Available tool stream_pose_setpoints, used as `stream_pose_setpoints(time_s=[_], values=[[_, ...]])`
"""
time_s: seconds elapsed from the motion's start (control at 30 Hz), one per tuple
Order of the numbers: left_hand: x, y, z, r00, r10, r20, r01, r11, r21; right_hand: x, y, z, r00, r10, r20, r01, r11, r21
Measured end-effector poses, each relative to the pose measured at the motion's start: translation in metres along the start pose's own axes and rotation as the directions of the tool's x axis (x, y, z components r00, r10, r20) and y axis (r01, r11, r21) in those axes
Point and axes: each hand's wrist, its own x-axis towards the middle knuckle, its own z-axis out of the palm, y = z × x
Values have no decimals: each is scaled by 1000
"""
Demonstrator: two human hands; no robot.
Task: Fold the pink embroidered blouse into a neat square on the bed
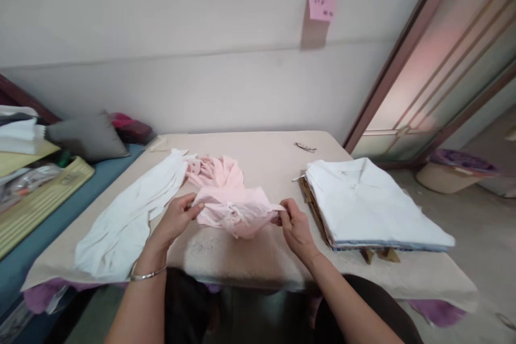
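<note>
A crumpled pink garment [234,209] is held at the near middle of the beige-covered table [258,156]; its left edge is pinched by the left hand [175,220], fingers closed on the cloth; its right corner is gripped by the right hand [294,226], thumb and fingers closed. A silver bangle [147,275] is worn on the left wrist. A white garment [129,215] is spread just left of the pink one, touching it; a folded white stack [371,204] is set on cardboard well to its right.
</note>
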Motion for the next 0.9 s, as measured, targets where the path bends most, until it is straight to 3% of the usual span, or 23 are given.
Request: stream_pose_setpoints(time_s=[0.13, 0.23, 0.33, 0.5, 0.6, 0.77, 0.9], values=[[-20, 51, -12, 990, 119, -75, -108, 985, 137, 15, -63, -38, 980, -189, -56, 178, 971, -160], [-30, 115, -32, 964, 226, -141, -206, 968, 144, 35, -135, -64, 933, -344, -100, 308, 913, -268], [-40, 184, -55, 941, 301, -157, -289, 953, 95, 57, -211, -89, 849, -502, -166, 416, 829, -374], [-65, 274, -81, 946, 307, -106, -299, 951, 80, 79, -305, -119, 743, -619, -255, 393, 712, -582], [-76, 304, -88, 938, 325, -122, -314, 944, 99, 82, -342, -131, 725, -644, -246, 377, 670, -640], [-82, 330, -100, 887, 438, -145, -410, 893, 189, 84, -388, -152, 716, -660, -228, 401, 656, -640], [-92, 342, -114, 879, 474, -43, -450, 857, 249, 89, -405, -170, 770, -627, -120, 516, 722, -461]])
